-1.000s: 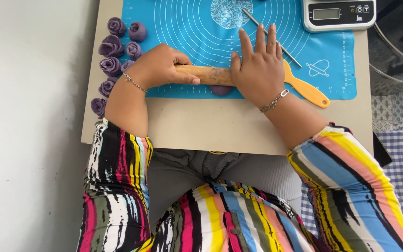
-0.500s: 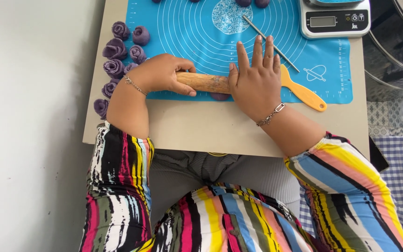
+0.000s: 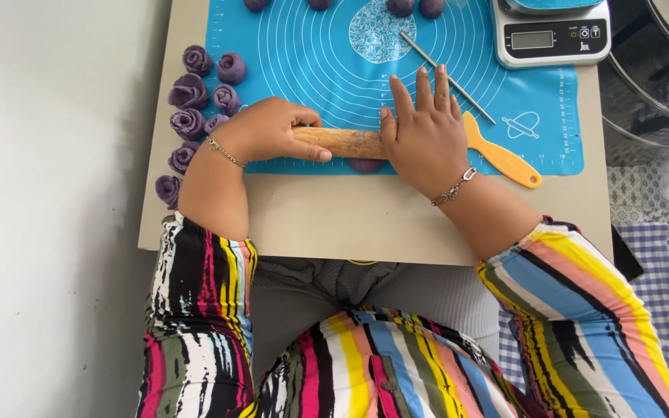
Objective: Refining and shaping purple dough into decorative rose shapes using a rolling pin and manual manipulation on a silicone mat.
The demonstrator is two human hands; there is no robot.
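A wooden rolling pin (image 3: pixel 346 142) lies across the near edge of a blue silicone mat (image 3: pixel 327 62). My left hand (image 3: pixel 269 130) is curled over the pin's left end. My right hand (image 3: pixel 425 135) presses flat on its right end, fingers stretched out. A piece of purple dough (image 3: pixel 367 165) peeks out just under the pin. Several purple rose-shaped dough pieces (image 3: pixel 195 101) sit in a cluster to the left of my left hand, on the mat's corner and the table.
An orange-handled scraper (image 3: pixel 502 159) lies right of my right hand. A thin metal rod (image 3: pixel 447 66) rests on the mat. A white kitchen scale (image 3: pixel 551 35) stands at the far right. Purple dough balls (image 3: pixel 412 6) line the mat's far edge.
Both hands and the rolling pin have shifted slightly over the dough, the right hand's fingers sliding a little forward on the pin.
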